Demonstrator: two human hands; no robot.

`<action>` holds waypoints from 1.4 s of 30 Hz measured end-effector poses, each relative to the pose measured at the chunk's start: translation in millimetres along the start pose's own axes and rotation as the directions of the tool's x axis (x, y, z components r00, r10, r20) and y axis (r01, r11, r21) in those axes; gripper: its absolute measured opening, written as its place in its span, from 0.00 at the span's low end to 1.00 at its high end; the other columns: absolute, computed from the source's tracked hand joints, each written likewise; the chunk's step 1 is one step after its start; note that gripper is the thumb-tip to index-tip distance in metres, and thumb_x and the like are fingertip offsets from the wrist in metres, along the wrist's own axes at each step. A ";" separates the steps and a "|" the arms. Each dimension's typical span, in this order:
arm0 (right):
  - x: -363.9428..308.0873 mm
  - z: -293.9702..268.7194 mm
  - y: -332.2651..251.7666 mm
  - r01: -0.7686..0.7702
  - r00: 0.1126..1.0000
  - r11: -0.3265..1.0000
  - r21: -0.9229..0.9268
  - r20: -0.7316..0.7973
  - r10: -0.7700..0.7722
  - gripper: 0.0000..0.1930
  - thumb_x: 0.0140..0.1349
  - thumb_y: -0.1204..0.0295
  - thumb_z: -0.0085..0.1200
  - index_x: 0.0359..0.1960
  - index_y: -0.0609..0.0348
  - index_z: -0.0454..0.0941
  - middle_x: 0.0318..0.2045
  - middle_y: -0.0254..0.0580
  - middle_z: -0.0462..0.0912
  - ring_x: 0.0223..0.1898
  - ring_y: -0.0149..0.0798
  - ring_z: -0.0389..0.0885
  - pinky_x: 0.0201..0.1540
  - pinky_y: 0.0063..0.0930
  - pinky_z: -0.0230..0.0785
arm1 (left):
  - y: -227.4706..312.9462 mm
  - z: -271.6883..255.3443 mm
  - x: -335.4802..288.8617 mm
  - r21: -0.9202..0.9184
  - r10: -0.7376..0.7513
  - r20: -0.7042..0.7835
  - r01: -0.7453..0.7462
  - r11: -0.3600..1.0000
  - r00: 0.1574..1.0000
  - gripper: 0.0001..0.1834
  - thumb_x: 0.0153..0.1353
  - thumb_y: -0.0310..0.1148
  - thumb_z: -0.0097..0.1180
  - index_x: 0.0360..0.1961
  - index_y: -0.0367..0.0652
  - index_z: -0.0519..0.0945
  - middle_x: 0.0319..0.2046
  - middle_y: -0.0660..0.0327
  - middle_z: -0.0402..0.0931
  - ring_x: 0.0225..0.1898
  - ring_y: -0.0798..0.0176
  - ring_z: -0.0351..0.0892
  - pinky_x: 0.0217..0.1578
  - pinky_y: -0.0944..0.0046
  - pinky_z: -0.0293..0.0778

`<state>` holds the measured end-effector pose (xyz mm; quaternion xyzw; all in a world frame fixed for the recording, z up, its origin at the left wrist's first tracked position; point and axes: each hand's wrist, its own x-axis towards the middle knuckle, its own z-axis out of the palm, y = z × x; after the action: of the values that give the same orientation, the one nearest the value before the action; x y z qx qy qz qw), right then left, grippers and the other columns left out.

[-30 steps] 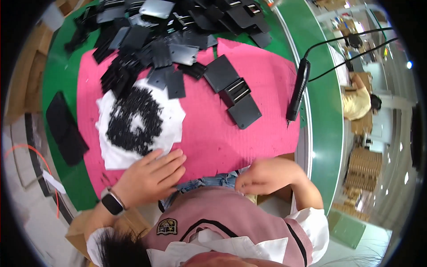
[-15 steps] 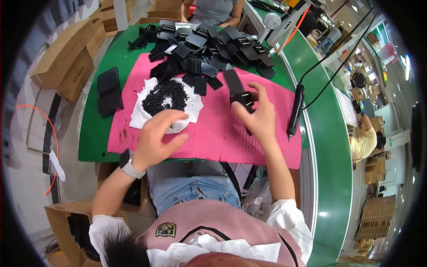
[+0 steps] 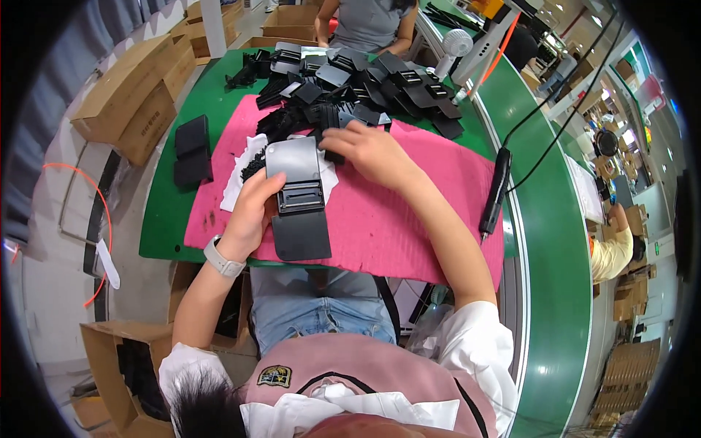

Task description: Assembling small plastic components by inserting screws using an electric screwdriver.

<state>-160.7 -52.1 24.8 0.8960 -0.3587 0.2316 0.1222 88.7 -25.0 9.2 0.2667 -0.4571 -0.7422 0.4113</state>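
Note:
My left hand [image 3: 255, 212] grips a black hinged bracket [image 3: 299, 193] by its left edge, with the thumb on top. Two flat plates join at a slotted middle on this bracket, and its upper plate shines in the light. Just beyond its upper right edge is my right hand [image 3: 372, 153], palm down, its fingertips by a small dark plate. Motion smears those fingers, and the thumb is hidden. Under the bracket lies a white cloth [image 3: 234, 186] with small black screw-like pieces [image 3: 253, 164], mostly covered now.
A heap of black brackets [image 3: 365, 80] fills the table's far side. On the pink mat [image 3: 409, 219], a corded black electric screwdriver [image 3: 496, 193] lies at right. Another black bracket [image 3: 192, 150] rests at left. A small white fan [image 3: 456, 45] stands far right; a person [image 3: 369, 25] sits opposite.
The bracket has passed from my right hand into my left and now lies over the cloth. My right hand has moved left and away toward the heap.

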 end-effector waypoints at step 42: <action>-78.8 -49.5 -50.4 -0.521 0.833 0.783 0.339 0.004 0.553 0.14 0.40 0.75 0.67 0.31 0.61 0.80 0.42 0.43 0.79 0.44 0.47 0.77 0.43 0.35 0.72 | 18.0 -30.3 52.8 0.966 0.371 0.223 -0.153 -0.211 0.901 0.09 0.52 0.28 0.59 0.34 0.37 0.77 0.30 0.55 0.73 0.34 0.52 0.75 0.33 0.59 0.70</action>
<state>-191.8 49.0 25.2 0.7519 -0.5492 0.3553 -0.0819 91.2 -88.4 11.0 0.4327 -0.8672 -0.0149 0.2460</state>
